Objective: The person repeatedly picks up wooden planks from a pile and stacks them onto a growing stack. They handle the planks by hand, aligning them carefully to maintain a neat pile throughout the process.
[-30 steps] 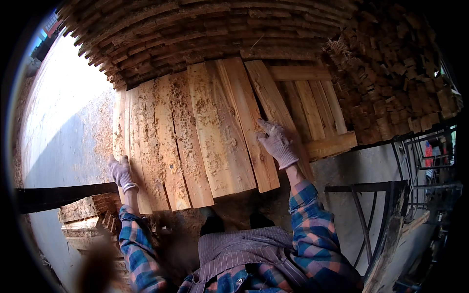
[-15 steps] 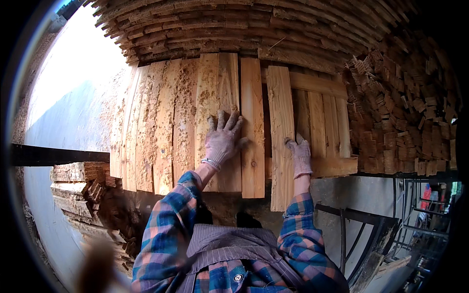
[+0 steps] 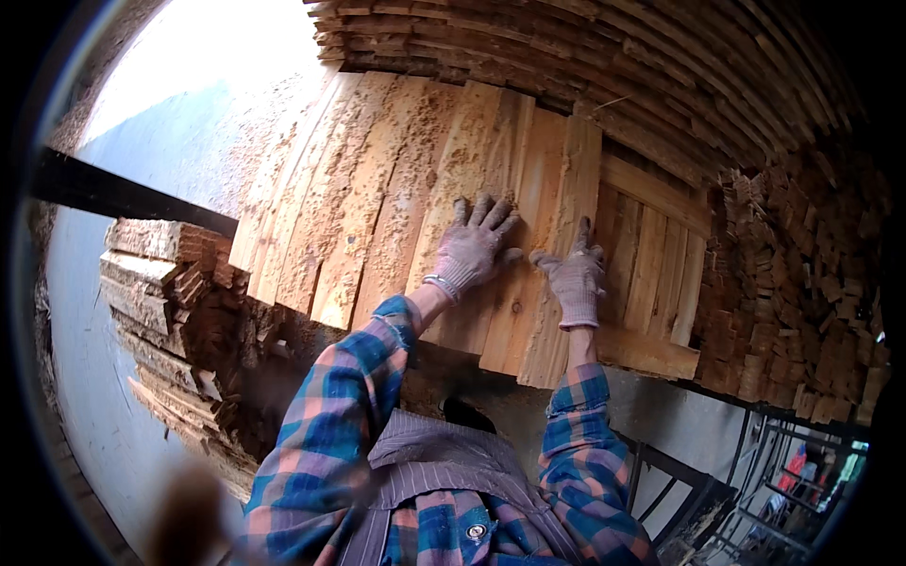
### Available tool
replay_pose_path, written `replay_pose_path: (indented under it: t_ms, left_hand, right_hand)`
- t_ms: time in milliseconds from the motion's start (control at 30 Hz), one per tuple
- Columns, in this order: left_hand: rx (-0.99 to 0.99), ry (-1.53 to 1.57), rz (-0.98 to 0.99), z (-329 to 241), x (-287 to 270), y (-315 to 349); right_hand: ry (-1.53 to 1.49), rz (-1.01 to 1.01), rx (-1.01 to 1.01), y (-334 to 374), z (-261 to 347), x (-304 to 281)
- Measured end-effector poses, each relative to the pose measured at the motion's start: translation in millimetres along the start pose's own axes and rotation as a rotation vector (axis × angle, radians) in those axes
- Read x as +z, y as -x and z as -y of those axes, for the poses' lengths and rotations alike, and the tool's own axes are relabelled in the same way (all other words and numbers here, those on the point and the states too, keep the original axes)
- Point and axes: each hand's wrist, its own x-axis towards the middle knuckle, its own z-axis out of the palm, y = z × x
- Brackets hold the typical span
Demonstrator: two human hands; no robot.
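My left hand [image 3: 470, 247], in a dusty knit glove, lies flat with fingers spread on the row of wooden boards [image 3: 401, 160]. Beneath its thumb side is a smoother board [image 3: 510, 321]. My right hand [image 3: 576, 283], gloved too, rests at the right edge of the end board [image 3: 559, 330]. Its thumb reaches left over that board and its fingers point away from me, apart. This board sits close against its left neighbour. Sawdust crumbs cover several boards on the left. Right of my right hand, lower slats [image 3: 651, 264] show between two crosspieces.
Long stacked planks [image 3: 566, 57] rise along the far side. A pile of wood ends [image 3: 793, 292] stands at the right, another wood stack [image 3: 170, 311] at the left. A dark bar [image 3: 132, 193] runs in from the left. A black metal frame [image 3: 679, 491] is at lower right.
The end board has slid left with my right hand, closing the gap beside it. My right hand's fingers have stretched out. My left hand stays on the boards, and the view has turned.
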Motion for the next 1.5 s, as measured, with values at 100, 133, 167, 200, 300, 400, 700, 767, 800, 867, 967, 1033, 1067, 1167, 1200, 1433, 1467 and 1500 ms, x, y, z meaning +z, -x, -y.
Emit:
replay_pose_path:
  t_ms: [100,133,167,200,300,400,700,767,800,867,967,1033,1067,1167,1200,1433,1467,1500]
  left_hand:
    - [-0.003,0.144,-0.068,-0.3,1.8,-4.1]
    - [-0.037,0.279,-0.128,3.0,-2.1,2.0]
    - [-0.209,0.584,-0.031,-0.8,-22.9,13.7]
    - [-0.386,0.891,0.049,-13.2,-44.7,31.9]
    - [-0.529,1.369,-0.259,-43.5,-57.7,106.1]
    - [-0.667,1.639,-0.663,-52.4,-74.9,166.8]
    - [-1.575,1.495,-1.185,29.6,-40.3,276.4]
    - [-1.683,1.312,-1.111,54.6,-40.4,239.7]
    - [-1.753,1.192,-1.052,64.9,-42.2,220.5]
    - [-1.734,1.119,-1.073,93.3,-15.1,197.1]
    - [-1.737,1.218,-1.132,72.6,-28.5,163.2]
    - [-1.717,1.337,-1.135,66.0,-44.7,163.6]
    - [-1.62,1.444,-1.24,66.7,-37.8,176.2]
    - [-1.529,1.506,-1.259,61.4,-24.4,205.3]
    - [-1.558,1.584,-1.151,56.3,-29.7,211.6]
    - [-1.789,1.384,-0.962,60.3,-6.1,176.2]
    - [-1.636,1.371,-1.047,59.3,-1.4,191.1]
    - [-1.527,1.399,-1.16,50.7,-2.5,201.7]
  right_hand:
    - [0.131,-0.008,-0.033,0.2,5.1,-9.0]
    - [0.056,-0.015,-0.062,-2.9,-13.6,-5.6]
    - [-0.237,0.084,-0.021,1.9,-18.6,-15.8]
    - [-0.526,0.203,0.013,9.0,-15.7,-30.5]
    - [-0.92,0.451,-0.129,59.7,-1.3,-41.6]
    - [-0.823,0.832,-0.472,129.7,58.4,-23.8]
    - [-0.267,0.262,-0.962,109.0,65.0,-14.8]
    - [-0.01,-0.026,-0.643,65.4,8.5,-15.1]
    - [0.077,0.043,-0.4,44.5,-7.0,-15.2]
    - [0.097,0.121,-0.152,18.9,-26.1,-1.9]
    - [-0.092,0.089,-0.201,-3.3,-54.8,21.0]
    - [-0.213,-0.049,-0.345,-17.9,-76.1,39.6]
    - [-0.386,0.047,-0.225,-16.8,-68.7,38.8]
    - [-0.791,0.199,0.039,-16.7,-61.7,37.3]
    - [-0.867,0.157,0.046,-24.4,-74.0,46.1]
    - [-0.165,0.036,-0.177,-43.2,-80.0,32.6]
    - [0.055,0.064,-0.243,-27.3,-61.2,20.4]
    - [0.273,0.081,-0.308,-4.2,-23.9,0.7]
